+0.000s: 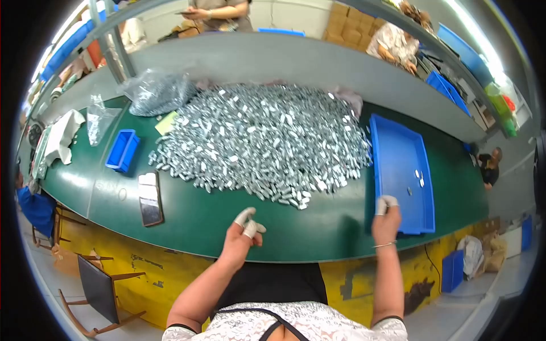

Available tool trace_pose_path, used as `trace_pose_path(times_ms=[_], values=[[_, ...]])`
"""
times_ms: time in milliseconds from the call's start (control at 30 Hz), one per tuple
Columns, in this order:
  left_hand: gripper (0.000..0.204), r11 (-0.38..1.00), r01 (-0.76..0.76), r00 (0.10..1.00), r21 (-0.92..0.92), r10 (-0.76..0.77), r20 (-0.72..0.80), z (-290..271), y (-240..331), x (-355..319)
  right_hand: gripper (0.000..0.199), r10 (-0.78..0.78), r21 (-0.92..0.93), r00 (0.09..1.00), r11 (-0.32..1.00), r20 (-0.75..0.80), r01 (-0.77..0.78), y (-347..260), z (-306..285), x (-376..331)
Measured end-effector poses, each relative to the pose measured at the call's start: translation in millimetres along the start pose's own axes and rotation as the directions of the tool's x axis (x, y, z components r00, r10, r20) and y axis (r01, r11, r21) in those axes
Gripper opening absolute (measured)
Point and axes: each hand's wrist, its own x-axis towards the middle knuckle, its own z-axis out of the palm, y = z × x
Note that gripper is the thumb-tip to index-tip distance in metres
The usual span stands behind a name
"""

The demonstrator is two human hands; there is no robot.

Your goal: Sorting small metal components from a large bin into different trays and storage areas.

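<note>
A large heap of small shiny silver metal pieces (261, 136) covers the middle of the green table. My left hand (242, 236) hovers near the table's front edge, just short of the heap; its thumb and forefinger, in white finger cots, are apart with nothing visible between them. At the near left side of a shallow blue tray (401, 170), my right hand (388, 221) has its white-covered fingertips pressed together. Whatever they may hold is hidden. A few silver pieces (420, 179) lie inside the tray.
A phone (150, 199) and a small blue bin (122, 150) are left of the heap, with clear plastic bags (158, 94) behind. A grey partition (273, 59) stands along the far side. Other people are beyond it. A chair (98, 290) stands at lower left.
</note>
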Motion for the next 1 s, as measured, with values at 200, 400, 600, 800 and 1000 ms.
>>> trace_pose_path(times_ms=[200, 400, 600, 800, 1000], values=[[0.039, 0.998, 0.056, 0.998, -0.02, -0.056, -0.002, -5.4, -11.0, -2.3, 0.013, -0.333, -0.121, 0.936, 0.931, 0.113, 0.345, -13.9, 33.1, 10.4], [0.042, 0.995, 0.076, 0.994, -0.059, -0.071, 0.083, -3.7, -6.3, -5.0, 0.015, -0.518, 0.21, 0.779, 0.855, 0.353, 0.474, -67.0, 125.1, -0.8], [0.042, 0.995, 0.077, 0.995, -0.071, -0.071, 0.076, -8.5, -4.7, -8.5, 0.02, -0.509, 0.15, 0.734, 0.853, 0.45, 0.5, -58.6, 143.1, -4.0], [0.041, 0.991, 0.109, 0.981, -0.076, -0.095, 0.168, 8.4, -4.6, -12.6, 0.021, -0.448, 0.066, 0.759, 0.877, 0.473, 0.476, -64.3, 132.5, -14.7], [0.042, 0.959, 0.128, 0.944, -0.253, -0.04, 0.327, 20.1, -3.0, -0.9, 0.018, -0.289, 0.567, 0.816, 0.822, 0.501, -0.057, -137.6, 74.8, -39.6]])
